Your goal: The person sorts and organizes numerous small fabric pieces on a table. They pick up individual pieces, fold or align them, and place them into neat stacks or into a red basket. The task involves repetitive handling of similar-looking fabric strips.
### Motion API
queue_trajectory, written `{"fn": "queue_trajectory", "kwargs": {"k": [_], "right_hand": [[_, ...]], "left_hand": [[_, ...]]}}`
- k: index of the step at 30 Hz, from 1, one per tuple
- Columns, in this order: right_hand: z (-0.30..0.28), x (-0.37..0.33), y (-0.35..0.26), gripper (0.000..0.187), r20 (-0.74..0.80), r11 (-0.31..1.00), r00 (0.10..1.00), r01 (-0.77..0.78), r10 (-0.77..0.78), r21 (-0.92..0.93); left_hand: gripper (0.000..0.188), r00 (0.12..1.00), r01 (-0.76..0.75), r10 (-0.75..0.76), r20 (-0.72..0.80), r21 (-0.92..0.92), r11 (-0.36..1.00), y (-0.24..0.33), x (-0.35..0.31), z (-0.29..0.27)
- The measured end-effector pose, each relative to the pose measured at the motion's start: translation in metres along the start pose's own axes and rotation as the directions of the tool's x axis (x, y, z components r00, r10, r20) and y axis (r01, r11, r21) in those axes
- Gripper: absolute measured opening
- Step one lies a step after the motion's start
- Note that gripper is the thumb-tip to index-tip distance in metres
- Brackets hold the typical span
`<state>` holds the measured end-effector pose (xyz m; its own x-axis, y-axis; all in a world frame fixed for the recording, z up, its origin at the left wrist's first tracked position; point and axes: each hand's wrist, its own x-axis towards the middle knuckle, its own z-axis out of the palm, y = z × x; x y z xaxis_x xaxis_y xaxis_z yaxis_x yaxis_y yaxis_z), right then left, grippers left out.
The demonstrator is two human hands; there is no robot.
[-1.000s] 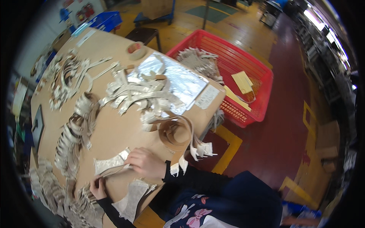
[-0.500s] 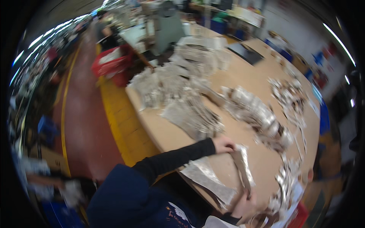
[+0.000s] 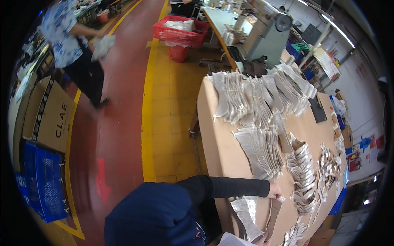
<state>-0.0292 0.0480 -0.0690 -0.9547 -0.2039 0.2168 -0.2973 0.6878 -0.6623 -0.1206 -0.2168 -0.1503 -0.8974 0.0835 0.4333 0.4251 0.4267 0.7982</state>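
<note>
Left hand (image 3: 274, 191) extended over near part of surface (image 3: 217, 135), fingers pinched on edge of flat grey cut piece (image 3: 246, 213); piece lying flat at near edge, within easy reach. Right hand barely visible at bottom rim, fingers' state: cannot tell. Grey piece stacks (image 3: 262, 149) fanned in overlapping rows toward far edge, probably kept sorted. Red basket (image 3: 180, 33) on floor beyond far end.
</note>
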Motion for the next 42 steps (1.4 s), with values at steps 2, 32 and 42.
{"fn": "queue_trajectory", "kwargs": {"k": [2, 32, 42], "right_hand": [[0.001, 0.004, 0.005, 0.021, -0.013, 1.0, 1.0, -0.022, 0.022, 0.009], [0.003, -0.001, 0.054, 0.037, -0.133, 0.883, 0.969, -0.13, 0.21, 0.45], [0.003, 0.002, 0.048, 0.05, -0.251, 0.911, 0.936, -0.133, 0.245, 0.391]], "left_hand": [[0.014, 0.998, -0.04, 0.037, -0.053, -0.053, 0.998, 0.004, 0.002, 0.001], [0.014, 0.97, 0.229, -0.215, 0.111, -0.144, 0.963, 0.025, -0.021, -0.024], [0.016, 0.825, 0.562, -0.439, 0.356, -0.428, 0.708, 0.055, -0.02, -0.039]]}}
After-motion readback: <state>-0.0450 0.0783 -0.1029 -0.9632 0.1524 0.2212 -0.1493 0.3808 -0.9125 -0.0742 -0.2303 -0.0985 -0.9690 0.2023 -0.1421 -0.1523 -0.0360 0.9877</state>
